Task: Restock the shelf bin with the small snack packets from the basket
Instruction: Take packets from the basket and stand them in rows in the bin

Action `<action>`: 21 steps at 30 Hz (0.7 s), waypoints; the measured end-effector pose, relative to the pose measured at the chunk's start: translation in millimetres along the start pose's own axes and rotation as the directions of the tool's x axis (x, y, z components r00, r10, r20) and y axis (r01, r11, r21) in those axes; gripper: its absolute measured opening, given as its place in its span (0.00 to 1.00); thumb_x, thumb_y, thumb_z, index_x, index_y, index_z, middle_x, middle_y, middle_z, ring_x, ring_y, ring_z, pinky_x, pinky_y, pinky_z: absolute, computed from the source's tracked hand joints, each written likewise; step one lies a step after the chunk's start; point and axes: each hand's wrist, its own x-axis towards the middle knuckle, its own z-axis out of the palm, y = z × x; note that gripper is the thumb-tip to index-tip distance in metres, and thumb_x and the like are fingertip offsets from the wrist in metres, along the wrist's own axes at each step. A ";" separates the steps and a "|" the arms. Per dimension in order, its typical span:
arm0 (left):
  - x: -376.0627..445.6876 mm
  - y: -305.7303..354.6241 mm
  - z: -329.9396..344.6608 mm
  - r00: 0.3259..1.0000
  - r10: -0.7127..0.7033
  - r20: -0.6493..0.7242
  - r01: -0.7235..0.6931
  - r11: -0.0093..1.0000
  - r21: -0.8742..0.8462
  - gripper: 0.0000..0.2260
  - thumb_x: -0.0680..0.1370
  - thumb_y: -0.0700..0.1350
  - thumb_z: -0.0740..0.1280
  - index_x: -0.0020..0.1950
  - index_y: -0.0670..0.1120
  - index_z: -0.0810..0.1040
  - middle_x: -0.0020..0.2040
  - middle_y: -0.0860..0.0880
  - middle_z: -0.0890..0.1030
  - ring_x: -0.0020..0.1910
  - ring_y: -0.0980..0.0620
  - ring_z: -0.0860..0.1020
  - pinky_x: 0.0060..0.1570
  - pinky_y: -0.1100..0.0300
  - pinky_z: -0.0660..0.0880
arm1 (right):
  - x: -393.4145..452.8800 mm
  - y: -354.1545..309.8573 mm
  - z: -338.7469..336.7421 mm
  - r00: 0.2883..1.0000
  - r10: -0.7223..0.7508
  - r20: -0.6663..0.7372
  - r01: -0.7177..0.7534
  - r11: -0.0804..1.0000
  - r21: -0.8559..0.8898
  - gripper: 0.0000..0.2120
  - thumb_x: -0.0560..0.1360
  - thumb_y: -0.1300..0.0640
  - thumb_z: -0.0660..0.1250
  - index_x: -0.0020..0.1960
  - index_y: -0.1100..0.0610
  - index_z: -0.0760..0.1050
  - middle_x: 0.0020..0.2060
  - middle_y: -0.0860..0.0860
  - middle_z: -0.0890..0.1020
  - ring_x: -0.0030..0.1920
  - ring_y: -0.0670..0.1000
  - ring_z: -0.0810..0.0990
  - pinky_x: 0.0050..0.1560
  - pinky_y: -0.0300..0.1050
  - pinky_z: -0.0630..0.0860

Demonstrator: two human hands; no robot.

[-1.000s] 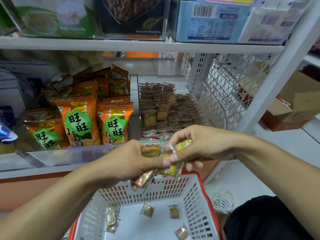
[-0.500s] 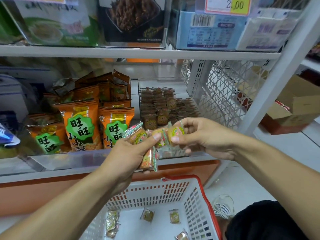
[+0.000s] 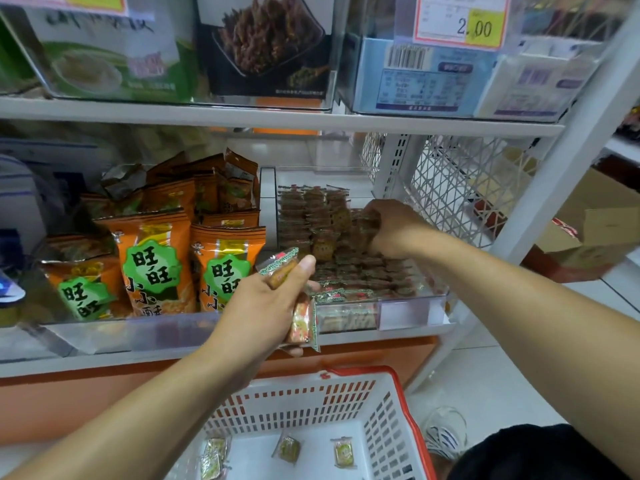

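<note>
Bottom centre of the frame: the white basket [image 3: 388,420] with a red rim, holding a few loose packets [image 3: 288,449] on its floor. Above it, at centre, the left hand [image 3: 263,306] grips a small bunch of snack packets [image 3: 302,320], thumb pressed on the topmost, just in front of the clear shelf bin [image 3: 408,311]. Farther in, right of centre, the right hand [image 3: 388,230] reaches into the bin with fingers curled down among the stacked packets [image 3: 332,237]; whether it pinches one cannot be told. Left of the bin stand orange snack bags [image 3: 156,261]; a price tag [image 3: 462,20] hangs at upper right. The packets appear light, soft and crinkly with slick film, likely to slide apart; a pinch across the flat faces or a sealed edge seems best, with gentle pressure, since the contents may crumble.
</note>
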 end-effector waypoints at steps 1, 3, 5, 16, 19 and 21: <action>1.6 -1.8 0.5 1.000 -0.002 0.006 0.002 1.000 0.008 0.20 0.67 0.70 0.71 0.47 0.57 0.87 0.55 0.33 0.83 0.30 0.47 0.78 0.25 0.57 0.76 | 13.3 0.1 3.1 1.000 -0.012 0.021 0.013 0.999 -0.033 0.22 0.73 0.56 0.75 0.65 0.55 0.75 0.59 0.52 0.79 0.59 0.55 0.78 0.55 0.44 0.75; 4.1 -5.9 0.6 1.000 -0.008 0.021 0.008 1.000 0.022 0.21 0.67 0.70 0.71 0.48 0.56 0.87 0.53 0.33 0.83 0.32 0.43 0.79 0.25 0.57 0.76 | 36.6 0.8 11.3 0.999 -0.026 0.044 0.030 0.997 -0.078 0.20 0.74 0.60 0.73 0.65 0.58 0.75 0.60 0.55 0.79 0.61 0.56 0.77 0.52 0.42 0.73; 6.1 -9.1 -0.1 1.000 -0.012 0.026 0.011 0.999 0.033 0.22 0.68 0.71 0.70 0.49 0.55 0.87 0.52 0.33 0.83 0.35 0.40 0.80 0.26 0.55 0.76 | 52.5 -0.1 19.1 0.999 -0.034 0.023 0.036 0.996 -0.083 0.24 0.74 0.64 0.72 0.68 0.59 0.72 0.63 0.58 0.77 0.64 0.58 0.76 0.55 0.44 0.74; 5.6 -6.6 -3.3 0.996 -0.054 0.075 0.054 0.999 0.001 0.26 0.64 0.71 0.71 0.47 0.52 0.87 0.47 0.29 0.82 0.31 0.40 0.78 0.24 0.57 0.76 | 62.1 5.5 38.8 0.992 0.121 -0.040 -0.095 0.910 0.404 0.31 0.74 0.70 0.66 0.74 0.55 0.67 0.64 0.56 0.75 0.47 0.48 0.73 0.34 0.38 0.69; 6.6 -5.7 -3.9 0.996 -0.047 0.070 0.047 0.999 -0.002 0.25 0.65 0.71 0.71 0.47 0.52 0.87 0.55 0.30 0.81 0.36 0.37 0.79 0.25 0.56 0.78 | 62.3 8.0 38.5 0.995 0.089 -0.035 -0.064 0.893 0.445 0.28 0.73 0.72 0.68 0.69 0.54 0.72 0.64 0.55 0.78 0.43 0.43 0.74 0.30 0.34 0.72; 7.1 -5.6 -4.7 0.996 -0.048 0.075 0.049 0.999 -0.013 0.24 0.65 0.71 0.72 0.47 0.53 0.87 0.55 0.31 0.81 0.37 0.37 0.79 0.25 0.57 0.78 | 61.9 10.8 39.6 0.997 0.071 -0.039 -0.045 0.879 0.474 0.29 0.70 0.73 0.71 0.67 0.52 0.73 0.62 0.55 0.79 0.47 0.46 0.78 0.34 0.36 0.75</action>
